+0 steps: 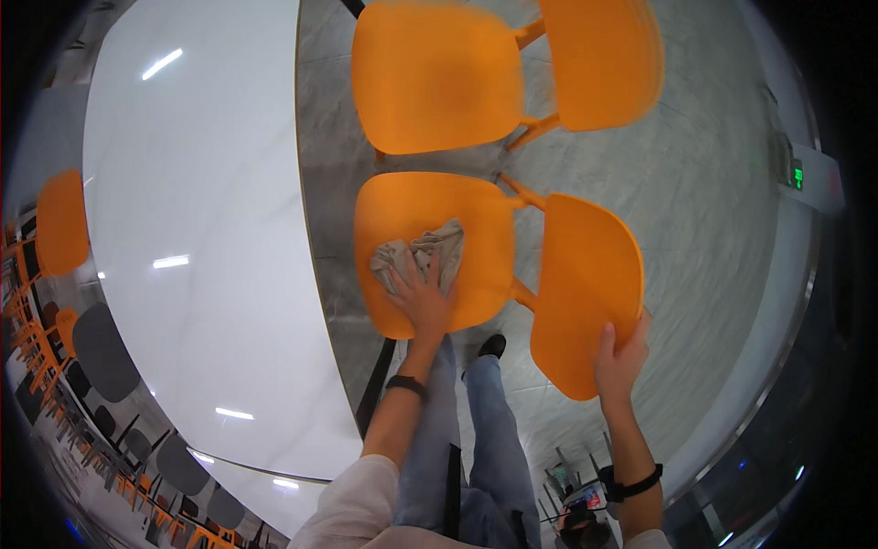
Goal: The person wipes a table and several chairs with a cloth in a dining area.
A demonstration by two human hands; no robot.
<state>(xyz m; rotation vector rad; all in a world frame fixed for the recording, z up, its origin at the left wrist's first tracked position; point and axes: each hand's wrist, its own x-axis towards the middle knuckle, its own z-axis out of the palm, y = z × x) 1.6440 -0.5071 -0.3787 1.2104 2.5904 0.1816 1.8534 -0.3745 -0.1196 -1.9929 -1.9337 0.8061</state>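
A crumpled grey-beige cloth [441, 245] lies on the seat of the nearer orange chair [485, 215]. My left hand [423, 302] holds the cloth against the seat, its fingers bent over the folds. At the right, my right hand [624, 359] grips the lower outer edge of that chair's backrest [585, 284]; the thumb shows on the near face, and the other fingers are partly hidden behind the edge.
A long white table [210, 210] runs along the left, close to the seats. Beyond the nearer chair stands a second orange chair [439, 78]. More chairs, orange and dark grey [105, 352], line the table's far side. My shoe [492, 346] is on the grey tiled floor [704, 183].
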